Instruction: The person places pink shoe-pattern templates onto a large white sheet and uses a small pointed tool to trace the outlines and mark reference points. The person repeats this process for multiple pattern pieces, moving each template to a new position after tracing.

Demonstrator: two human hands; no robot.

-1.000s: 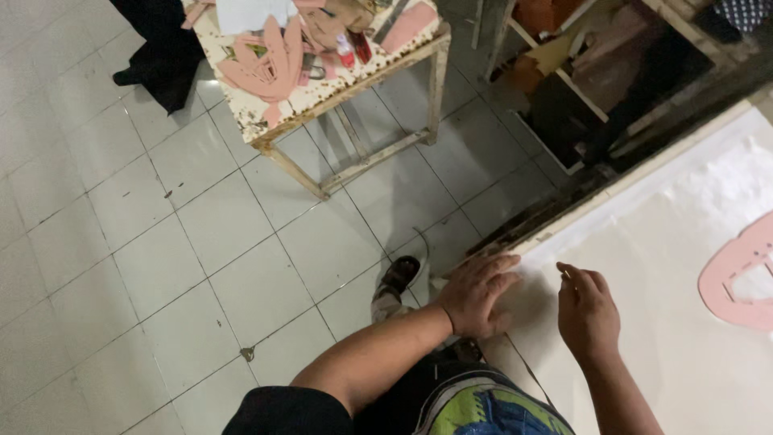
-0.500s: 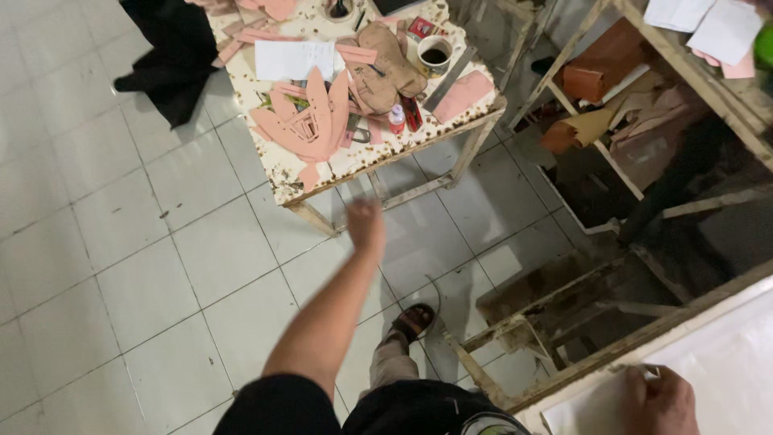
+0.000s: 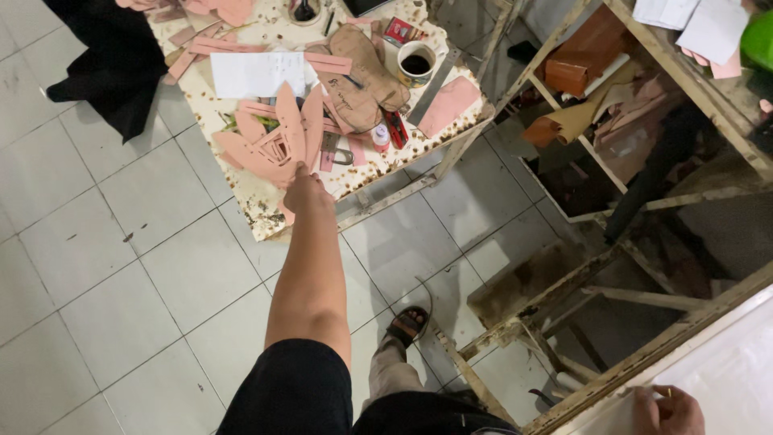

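Small table (image 3: 266, 213) far centre, left hand (image 3: 306, 189) stretched over its near edge, touching the cut pieces (image 3: 270, 145) there. Paper sheet (image 3: 256, 74) behind those pieces. Cup (image 3: 416, 64) on table's right part, bottle (image 3: 380, 137) near it. Shelf rack (image 3: 668, 72) right of table. Right hand (image 3: 668, 409) near right, on a board (image 3: 717, 379). Cloth (image 3: 109, 56) on floor, far left.

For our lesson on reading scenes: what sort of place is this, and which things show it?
Probably a small craft workshop, perhaps for leather goods. Pink cut-out pieces cover a stained little table, rolled brown material sits on wooden shelving, and the left hand reaches the cut-outs.
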